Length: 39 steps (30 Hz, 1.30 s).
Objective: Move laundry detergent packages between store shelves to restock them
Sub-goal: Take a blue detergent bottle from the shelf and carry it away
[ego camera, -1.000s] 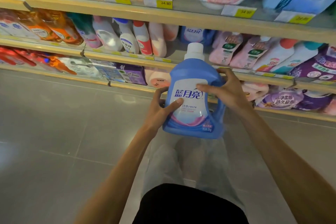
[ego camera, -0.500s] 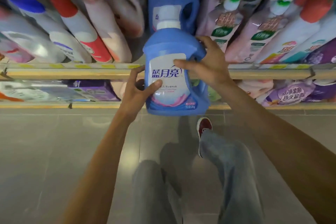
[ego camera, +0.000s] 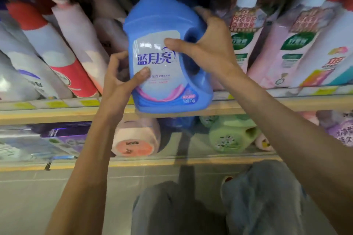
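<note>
A blue 2 kg detergent jug (ego camera: 162,74) with a white cap and a pale label stands upright at the front lip of the middle shelf (ego camera: 57,112). My left hand (ego camera: 118,84) grips its lower left side, thumb on the label. My right hand (ego camera: 208,47) grips the handle side, thumb across the label's top, fingers behind the jug. The jug's base sits at or just above the shelf edge; I cannot tell whether it touches.
Slanted white, red and pink bottles (ego camera: 63,57) fill the shelf left of the jug, pink green-labelled bottles (ego camera: 246,30) the right. Below lie a pink jug (ego camera: 135,139), a green jug (ego camera: 231,135) and purple packs (ego camera: 63,135). My knees (ego camera: 257,196) are near the bottom shelf.
I have crouched and come much closer to the shelves. Both hands carried the blue jug up and forward to the middle shelf's gap, keeping the same grip.
</note>
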{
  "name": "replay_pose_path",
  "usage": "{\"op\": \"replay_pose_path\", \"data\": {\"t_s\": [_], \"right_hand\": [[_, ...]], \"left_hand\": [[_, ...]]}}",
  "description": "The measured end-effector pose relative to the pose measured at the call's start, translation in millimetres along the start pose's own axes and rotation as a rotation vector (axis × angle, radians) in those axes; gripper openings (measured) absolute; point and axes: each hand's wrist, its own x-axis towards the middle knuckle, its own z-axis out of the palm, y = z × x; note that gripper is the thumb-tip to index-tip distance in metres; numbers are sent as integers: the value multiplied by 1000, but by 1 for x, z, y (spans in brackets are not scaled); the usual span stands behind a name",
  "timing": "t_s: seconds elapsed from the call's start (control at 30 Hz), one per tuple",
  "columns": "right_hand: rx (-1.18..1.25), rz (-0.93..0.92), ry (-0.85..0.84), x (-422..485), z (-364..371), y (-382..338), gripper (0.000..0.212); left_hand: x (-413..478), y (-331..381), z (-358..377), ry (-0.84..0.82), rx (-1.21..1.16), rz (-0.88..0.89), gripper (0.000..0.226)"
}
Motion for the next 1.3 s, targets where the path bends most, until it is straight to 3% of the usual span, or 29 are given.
{"op": "replay_pose_path", "data": {"t_s": [0.17,0.5,0.73,1.03,1.13,1.3], "right_hand": [[-4,-95,23,15,-9,-3,100],[-18,-225,-8,5,6,14,95],[-83,-296,2,-6,11,13,92],[-174,-230,-121,-13,23,29,90],[-164,-218,-75,-16,28,32,89],[-186,-234,-37,-18,34,40,88]], "left_hand": [[15,1,6,-11,2,75,37],[37,-1,-3,-75,33,82,76],[49,-4,-16,-148,81,73,82],[50,-40,-24,-207,235,94,81],[44,-40,-19,-198,279,119,92],[36,-45,-17,-176,367,150,92]]}}
